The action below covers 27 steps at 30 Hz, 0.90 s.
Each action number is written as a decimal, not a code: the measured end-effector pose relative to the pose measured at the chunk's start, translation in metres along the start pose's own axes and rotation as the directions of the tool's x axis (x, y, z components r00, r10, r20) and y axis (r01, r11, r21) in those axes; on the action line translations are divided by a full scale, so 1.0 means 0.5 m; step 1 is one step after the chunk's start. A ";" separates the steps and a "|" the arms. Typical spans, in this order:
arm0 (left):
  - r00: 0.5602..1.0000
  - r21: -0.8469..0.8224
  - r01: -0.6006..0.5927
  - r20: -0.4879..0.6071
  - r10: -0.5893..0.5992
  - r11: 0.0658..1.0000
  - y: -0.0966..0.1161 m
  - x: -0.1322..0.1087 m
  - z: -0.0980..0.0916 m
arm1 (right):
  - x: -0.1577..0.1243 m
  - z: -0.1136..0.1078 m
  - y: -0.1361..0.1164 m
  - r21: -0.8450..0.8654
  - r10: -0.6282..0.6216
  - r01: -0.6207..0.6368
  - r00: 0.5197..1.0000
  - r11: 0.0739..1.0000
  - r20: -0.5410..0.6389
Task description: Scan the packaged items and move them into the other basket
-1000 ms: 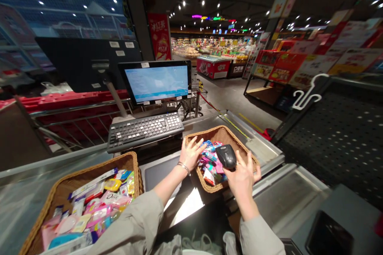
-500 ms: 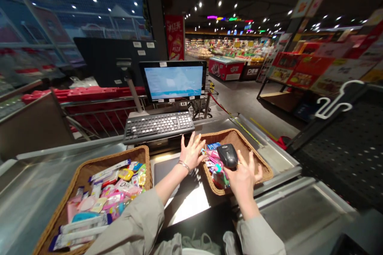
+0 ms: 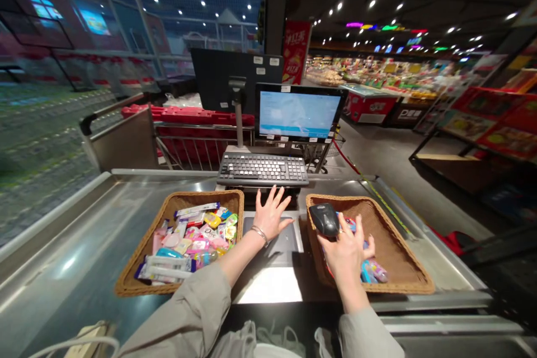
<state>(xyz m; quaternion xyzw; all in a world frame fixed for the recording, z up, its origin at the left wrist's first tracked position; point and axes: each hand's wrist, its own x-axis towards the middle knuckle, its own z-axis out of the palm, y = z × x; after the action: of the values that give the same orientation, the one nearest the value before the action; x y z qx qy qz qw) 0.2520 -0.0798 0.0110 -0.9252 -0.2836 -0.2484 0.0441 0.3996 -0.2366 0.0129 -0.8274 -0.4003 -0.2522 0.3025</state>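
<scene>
My right hand [image 3: 346, 254] holds a black barcode scanner [image 3: 324, 219] between thumb and fingers, over the left part of the right wicker basket [image 3: 413, 268]; the scanner's grip is hidden. Beneath that hand lie a few small colourful packets [image 3: 373, 272], partly covered. With fingers spread, my left hand [image 3: 271, 218] hovers palm down above the grey plate [image 3: 289, 246] between the two baskets, holding nothing. To its left, another wicker basket [image 3: 121, 285] contains many small packaged sweets [image 3: 197, 238], with long white-and-purple packets [image 3: 165, 268] at the near side.
A black keyboard [image 3: 263, 169] and a lit monitor [image 3: 298, 113] stand behind the plate. Another screen [image 3: 235, 81] faces away beside it. Metal counter [image 3: 79, 268] runs along the left. A white cable [image 3: 79, 341] lies near its front. A trolley [image 3: 197, 142] stands beyond.
The view has turned left, so the counter and baskets appear farther right. My left hand has left the right basket's edge and is over the plate. The scanner stays in my right hand.
</scene>
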 end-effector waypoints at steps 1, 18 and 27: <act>1.000 0.005 0.015 -0.001 -0.015 1.000 -0.010 -0.009 -0.003 | 0.000 0.003 -0.008 0.008 -0.013 0.013 1.000 1.000 0.009; 0.946 0.131 0.316 0.033 -0.323 0.940 -0.188 -0.162 -0.056 | -0.016 0.064 -0.142 0.103 -0.170 0.160 0.981 0.982 0.091; 0.891 0.201 0.432 0.052 -0.450 0.879 -0.285 -0.243 -0.078 | -0.030 0.069 -0.188 0.139 -0.248 0.229 0.959 0.963 0.137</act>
<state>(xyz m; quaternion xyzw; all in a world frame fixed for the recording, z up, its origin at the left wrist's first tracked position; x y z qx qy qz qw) 0.0701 -0.0305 -0.0223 -0.8390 -0.5105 -0.1793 0.0578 0.3209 -0.1735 0.0072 -0.7700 -0.5339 -0.1975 0.2881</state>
